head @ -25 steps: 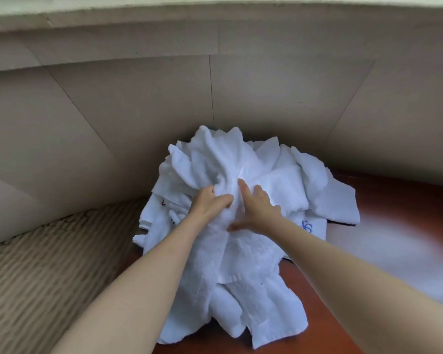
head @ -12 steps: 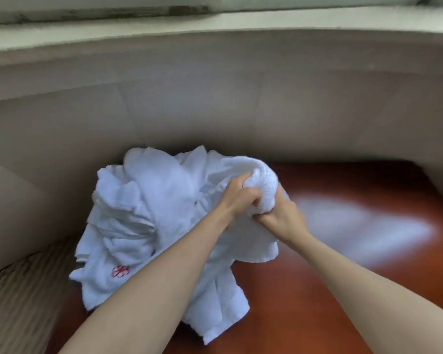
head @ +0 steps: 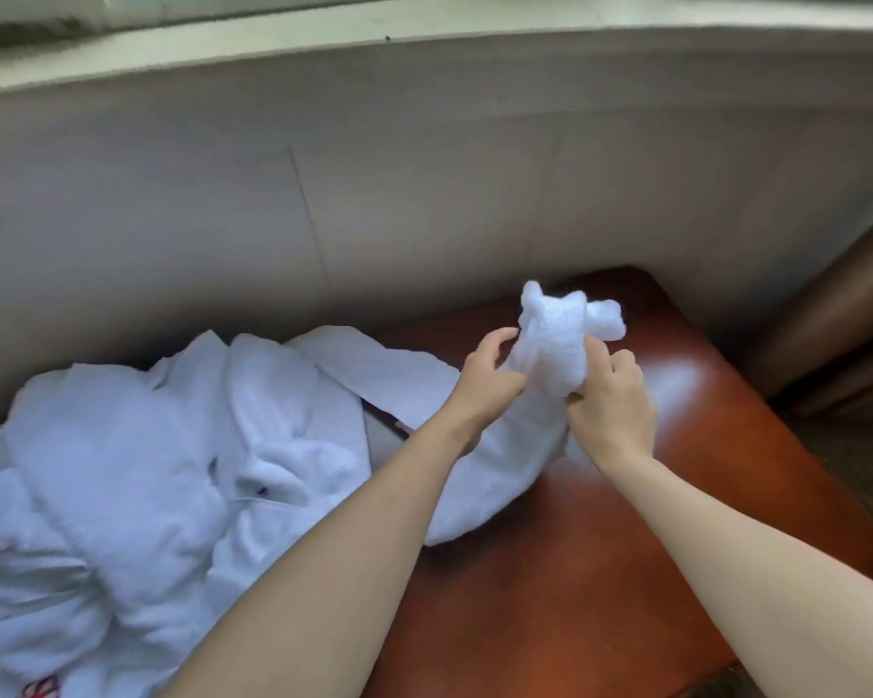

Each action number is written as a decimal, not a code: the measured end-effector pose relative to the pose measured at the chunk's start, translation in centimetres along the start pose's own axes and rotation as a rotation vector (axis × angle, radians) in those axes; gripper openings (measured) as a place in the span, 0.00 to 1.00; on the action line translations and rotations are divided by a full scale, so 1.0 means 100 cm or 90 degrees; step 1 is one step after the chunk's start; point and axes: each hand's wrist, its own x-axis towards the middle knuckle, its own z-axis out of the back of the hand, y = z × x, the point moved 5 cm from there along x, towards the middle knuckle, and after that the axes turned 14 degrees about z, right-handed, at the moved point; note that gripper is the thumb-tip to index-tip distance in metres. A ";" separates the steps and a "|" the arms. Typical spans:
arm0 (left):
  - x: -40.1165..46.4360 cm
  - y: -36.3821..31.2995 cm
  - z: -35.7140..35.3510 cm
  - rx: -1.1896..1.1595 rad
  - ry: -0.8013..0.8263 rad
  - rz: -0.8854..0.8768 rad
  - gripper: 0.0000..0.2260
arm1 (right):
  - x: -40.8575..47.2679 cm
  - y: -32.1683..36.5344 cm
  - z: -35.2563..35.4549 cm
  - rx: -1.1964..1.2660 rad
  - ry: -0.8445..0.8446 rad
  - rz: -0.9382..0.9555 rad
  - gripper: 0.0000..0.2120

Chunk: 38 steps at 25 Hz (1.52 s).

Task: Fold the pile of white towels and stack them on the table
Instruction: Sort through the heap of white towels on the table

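Towel [head: 550, 355] bunched, gripped by left hand [head: 485, 390] and right hand [head: 613, 400]

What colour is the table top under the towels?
Glossy reddish-brown wood, seen in the head view on the table beside the pile of towels.

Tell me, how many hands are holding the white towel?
2. The left hand grips the bunched towel from its left side, and the right hand pinches it from the right, both above the brown table. No other hands show.
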 end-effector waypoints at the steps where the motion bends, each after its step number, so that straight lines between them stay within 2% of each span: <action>1: 0.009 0.009 0.001 0.019 -0.017 0.027 0.28 | 0.000 -0.012 -0.011 -0.009 0.041 -0.023 0.22; 4: 0.023 0.040 0.019 0.090 -0.100 0.088 0.28 | -0.004 -0.018 -0.047 0.017 0.219 -0.036 0.23; 8: 0.014 0.074 0.067 0.137 -0.213 0.112 0.27 | -0.010 0.039 -0.072 0.088 0.255 0.096 0.26; 14: -0.047 0.123 0.194 0.282 -0.429 0.182 0.22 | -0.024 0.196 -0.100 0.149 0.327 0.252 0.26; 18: -0.103 0.160 0.288 0.245 -0.549 0.186 0.23 | -0.050 0.306 -0.126 0.184 0.385 0.348 0.29; 21: -0.143 0.199 0.352 0.200 -0.639 0.203 0.26 | -0.075 0.374 -0.151 0.233 0.448 0.347 0.33; 23: -0.163 0.230 0.383 0.209 -0.675 0.256 0.31 | -0.090 0.408 -0.170 0.279 0.487 0.314 0.37; 26: -0.176 0.272 0.417 0.162 -0.659 0.331 0.42 | -0.101 0.447 -0.197 0.331 0.489 0.267 0.43; 29: -0.166 0.299 0.434 0.021 -0.555 0.374 0.49 | -0.096 0.468 -0.221 0.394 0.467 0.189 0.46; 31: -0.153 0.307 0.438 -0.080 -0.483 0.369 0.50 | -0.097 0.476 -0.234 0.402 0.483 0.186 0.46; 33: -0.139 0.308 0.440 -0.137 -0.454 0.326 0.49 | -0.099 0.479 -0.241 0.414 0.496 0.196 0.44; 38: -0.128 0.308 0.436 -0.066 -0.519 0.231 0.35 | -0.095 0.477 -0.239 0.404 0.413 0.211 0.32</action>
